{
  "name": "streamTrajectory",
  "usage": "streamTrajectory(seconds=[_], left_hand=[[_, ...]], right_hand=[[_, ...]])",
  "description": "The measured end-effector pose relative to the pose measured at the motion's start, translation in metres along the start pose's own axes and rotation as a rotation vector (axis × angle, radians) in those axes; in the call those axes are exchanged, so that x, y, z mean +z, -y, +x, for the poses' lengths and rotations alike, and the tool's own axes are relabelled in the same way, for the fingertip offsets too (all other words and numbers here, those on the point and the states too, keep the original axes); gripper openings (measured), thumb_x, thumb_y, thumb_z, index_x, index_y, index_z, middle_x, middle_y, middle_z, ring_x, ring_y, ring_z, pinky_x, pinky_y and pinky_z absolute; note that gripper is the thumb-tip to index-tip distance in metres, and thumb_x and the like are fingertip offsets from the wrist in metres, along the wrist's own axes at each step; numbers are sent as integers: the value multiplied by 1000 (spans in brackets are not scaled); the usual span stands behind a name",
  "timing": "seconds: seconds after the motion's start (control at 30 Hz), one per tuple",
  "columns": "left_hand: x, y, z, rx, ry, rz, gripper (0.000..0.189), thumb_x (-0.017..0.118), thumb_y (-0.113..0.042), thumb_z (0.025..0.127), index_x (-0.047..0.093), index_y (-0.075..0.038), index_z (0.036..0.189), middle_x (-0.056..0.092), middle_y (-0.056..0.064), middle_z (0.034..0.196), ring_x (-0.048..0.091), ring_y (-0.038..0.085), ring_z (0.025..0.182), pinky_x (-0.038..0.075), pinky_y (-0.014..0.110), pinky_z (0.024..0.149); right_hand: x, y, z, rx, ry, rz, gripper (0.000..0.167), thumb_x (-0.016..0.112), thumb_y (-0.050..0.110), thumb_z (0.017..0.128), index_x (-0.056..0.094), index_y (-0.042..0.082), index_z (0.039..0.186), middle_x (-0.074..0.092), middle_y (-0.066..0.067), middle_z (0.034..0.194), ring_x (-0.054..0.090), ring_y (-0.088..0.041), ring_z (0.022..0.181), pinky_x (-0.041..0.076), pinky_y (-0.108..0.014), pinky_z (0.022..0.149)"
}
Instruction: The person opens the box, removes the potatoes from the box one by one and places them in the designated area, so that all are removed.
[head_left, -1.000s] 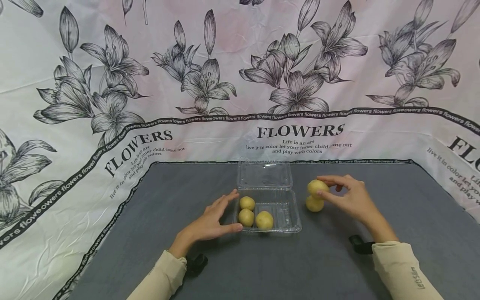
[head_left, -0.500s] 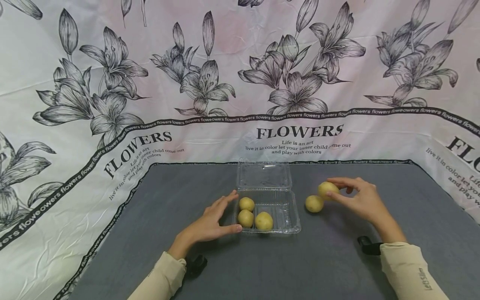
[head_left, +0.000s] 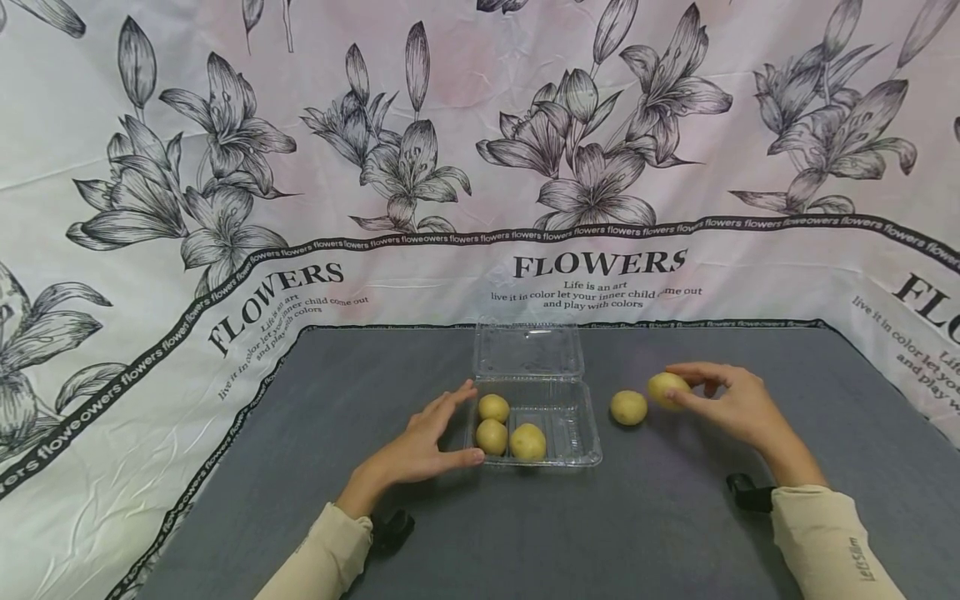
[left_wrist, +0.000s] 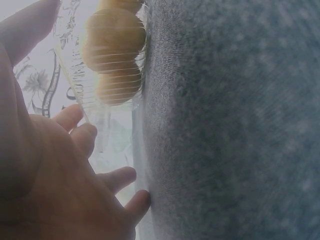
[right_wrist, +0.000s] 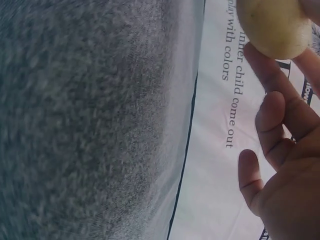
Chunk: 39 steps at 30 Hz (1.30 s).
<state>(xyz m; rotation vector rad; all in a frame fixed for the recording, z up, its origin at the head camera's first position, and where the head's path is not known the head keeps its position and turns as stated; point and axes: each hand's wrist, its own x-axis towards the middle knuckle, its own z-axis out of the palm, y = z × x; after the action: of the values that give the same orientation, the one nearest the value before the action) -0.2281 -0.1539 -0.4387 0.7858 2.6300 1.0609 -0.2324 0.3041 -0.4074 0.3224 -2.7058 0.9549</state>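
In the head view my right hand pinches a round yellow potato between thumb and fingers, just right of another potato lying on the table. The right wrist view shows the held potato at the fingertips, its skin pale and lightly speckled. A clear plastic clamshell box stands with its lid raised. Inside are 3 potatoes: two at the left side and one at the front. My left hand, fingers spread and fairly straight, rests against the box's left side.
A grey cloth covers the table. White flower-printed fabric hangs around the back and sides. Black wrist straps sit below both hands.
My right hand has moved right and slightly down with its potato, away from the potato lying beside the box. My left hand and the box stay in place.
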Motion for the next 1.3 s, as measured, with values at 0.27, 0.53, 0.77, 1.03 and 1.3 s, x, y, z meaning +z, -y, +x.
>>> streamTrajectory(seconds=[0.27, 0.53, 0.77, 1.03, 1.3], left_hand=[[0, 0, 0, -6, 2, 5, 92, 69, -54, 92, 19, -29, 164, 6, -12, 172, 5, 35, 160, 8, 71, 120], [0, -1, -1, -10, 1, 2, 91, 70, -54, 92, 19, -28, 164, 5, -13, 172, 4, 36, 160, 8, 71, 120], [0, -1, 0, -5, -1, 8, 92, 70, -54, 92, 20, -28, 164, 6, -12, 172, 6, 35, 160, 9, 70, 120], [-1, -1, 0, 14, -8, 10, 91, 71, -49, 93, 20, -26, 164, 7, -11, 173, 8, 34, 160, 11, 70, 120], [0, 0, 1, 14, -10, 14, 91, 71, -50, 92, 21, -26, 164, 8, -11, 173, 10, 33, 160, 13, 70, 120]], right_hand=[[2, -7, 0, 3, 52, -34, 35, 77, 34, 92, 76, 13, 120, 76, -8, 100, 50, -3, 69, 37, -26, 60], [5, -13, 0, 5, 139, -27, 36, 77, 35, 91, 76, 14, 120, 78, -9, 103, 55, -1, 72, 41, -27, 66], [5, -15, 0, 28, 211, -7, 39, 75, 38, 93, 74, 14, 124, 76, -12, 113, 62, -2, 87, 49, -25, 71], [4, -14, -1, 23, 233, 11, 43, 73, 37, 95, 70, 12, 130, 75, -15, 117, 64, 0, 83, 48, -27, 71], [4, -12, 0, 2, 230, 12, 45, 74, 33, 94, 68, 9, 132, 75, -18, 117, 57, -4, 69, 23, -59, 88]])
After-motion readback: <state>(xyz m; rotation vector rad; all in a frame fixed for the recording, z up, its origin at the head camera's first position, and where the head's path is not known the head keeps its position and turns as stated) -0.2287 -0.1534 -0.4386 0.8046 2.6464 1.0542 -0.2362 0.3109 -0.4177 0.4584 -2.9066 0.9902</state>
